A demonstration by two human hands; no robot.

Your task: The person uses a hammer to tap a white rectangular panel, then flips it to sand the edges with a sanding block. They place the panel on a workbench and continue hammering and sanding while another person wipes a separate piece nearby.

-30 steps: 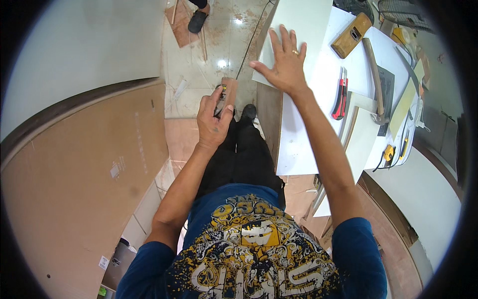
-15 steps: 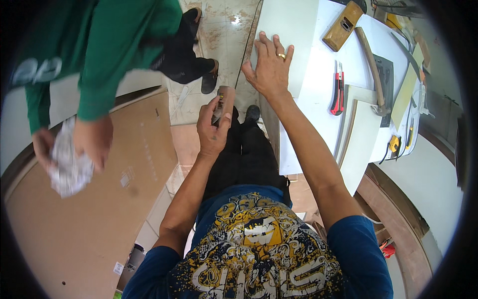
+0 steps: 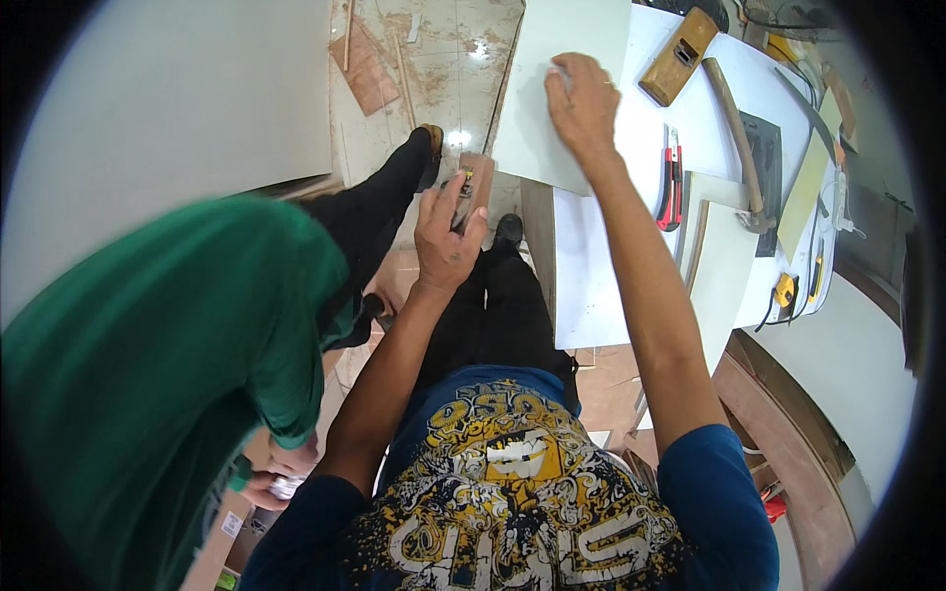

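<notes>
Pressing the white panel [image 3: 562,108], right hand [image 3: 583,103]; left hand [image 3: 445,236] grips a small tool [image 3: 463,197].

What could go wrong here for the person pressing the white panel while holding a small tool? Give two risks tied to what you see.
1. The white panel juts past the bench edge, held only by the right hand; it might tip or slide.
2. A person in green stands close by the left hand and its small tool; a bump could jog the tool.
</notes>
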